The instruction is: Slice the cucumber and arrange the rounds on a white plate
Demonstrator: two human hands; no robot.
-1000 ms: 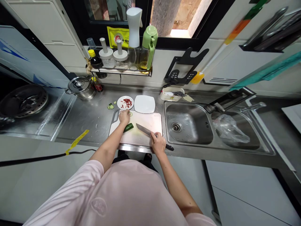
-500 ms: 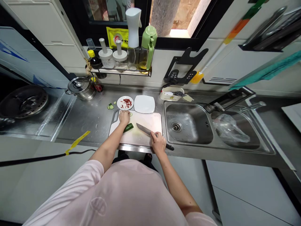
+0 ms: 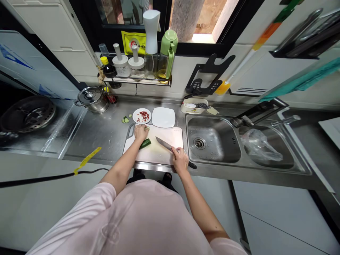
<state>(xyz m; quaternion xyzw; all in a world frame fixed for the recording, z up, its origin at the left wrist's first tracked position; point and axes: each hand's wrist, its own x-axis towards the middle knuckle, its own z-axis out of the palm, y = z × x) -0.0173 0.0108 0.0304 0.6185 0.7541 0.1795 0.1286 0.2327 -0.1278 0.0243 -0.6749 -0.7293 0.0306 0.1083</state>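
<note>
My left hand (image 3: 140,132) is over the upper left part of the white cutting board (image 3: 167,156). Its fingers are closed at a pale cucumber slice (image 3: 147,128), which they partly cover. Just below the wrist lies a dark green piece of cucumber (image 3: 145,143). My right hand (image 3: 181,159) grips a kitchen knife (image 3: 163,143) at the lower right of the board, the blade pointing up and left. Part of the black handle sticks out past the hand. Above the board are a white plate of chopped red pieces (image 3: 137,117) and a bare white square plate (image 3: 163,117).
Several cucumber scraps (image 3: 125,120) lie on the steel counter (image 3: 106,138) left of the plates. A lidded pot (image 3: 92,101) stands farther left, near a wok (image 3: 26,115). To the right is a double sink (image 3: 212,141) with a plastic bag (image 3: 260,145). A condiment shelf (image 3: 138,81) hangs behind.
The fingers of my left hand have closed over the cucumber slice, which lay beside them before. My right hand and the knife have shifted very slightly.
</note>
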